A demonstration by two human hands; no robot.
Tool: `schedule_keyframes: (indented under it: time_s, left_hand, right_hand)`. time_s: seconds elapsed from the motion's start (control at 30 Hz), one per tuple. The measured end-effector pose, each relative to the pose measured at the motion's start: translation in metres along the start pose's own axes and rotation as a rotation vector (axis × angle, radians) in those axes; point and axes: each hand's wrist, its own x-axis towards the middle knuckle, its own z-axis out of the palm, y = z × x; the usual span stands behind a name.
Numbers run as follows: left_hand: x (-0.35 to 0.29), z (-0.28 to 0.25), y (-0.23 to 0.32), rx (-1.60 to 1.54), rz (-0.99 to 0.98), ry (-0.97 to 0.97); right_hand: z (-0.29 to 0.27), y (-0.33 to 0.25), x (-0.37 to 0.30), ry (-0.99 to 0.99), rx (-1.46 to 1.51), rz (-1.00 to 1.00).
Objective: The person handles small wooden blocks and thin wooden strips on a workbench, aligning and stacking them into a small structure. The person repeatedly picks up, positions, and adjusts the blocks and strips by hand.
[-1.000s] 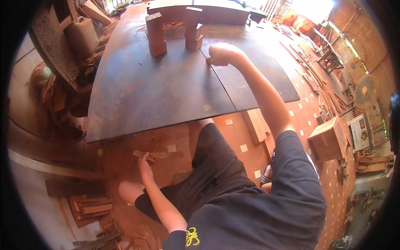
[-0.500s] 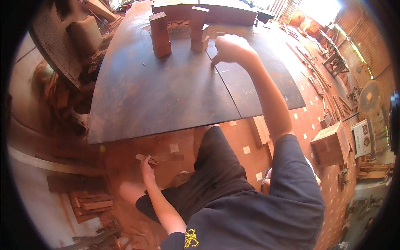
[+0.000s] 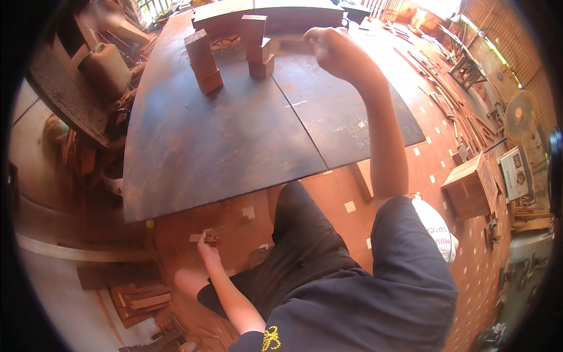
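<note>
We lean over a wide dark counter that fills the space ahead of both hands, its near edge running between them. Under it lies a red tiled floor, where our left hand reaches down and our dark-trousered legs fold. Off to the right of our right arm a wooden box sits on the floor, and farther right stands a fan. Below our left hand, a pile of wood scraps rests on the floor.

On the counter, just left of our right hand, two stacks of wooden blocks stand upright: the nearer stack close to the hand, the other stack farther left. Behind them lies a long flat board.

Our right hand is stretched out over the far side of the counter, curled into a loose fist; we cannot tell whether it holds anything. Our left hand hangs low by the floor, fingers pinched on a small pale wood chip just under the counter's edge.
</note>
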Motion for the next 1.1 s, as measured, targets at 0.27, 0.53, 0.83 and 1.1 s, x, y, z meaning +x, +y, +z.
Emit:
schedule_keyframes:
  time_s: [0.27,0.53,0.83,1.1]
  left_hand:
    - [0.001,0.009,0.0,-0.061,0.11,0.118]
    - [-0.006,0.021,0.0,0.021,0.109,0.073]
    - [-0.001,0.01,-0.001,0.007,0.096,0.088]
    - [-0.002,0.011,-0.004,0.017,0.121,0.115]
  right_hand:
    - [0.131,0.031,0.027,-0.073,-0.042,0.279]
    - [0.17,0.029,0.003,-0.082,0.012,0.051]
    - [0.167,0.043,0.003,-0.159,-0.02,-0.087]
    - [0.168,0.019,-0.005,-0.19,0.064,-0.143]
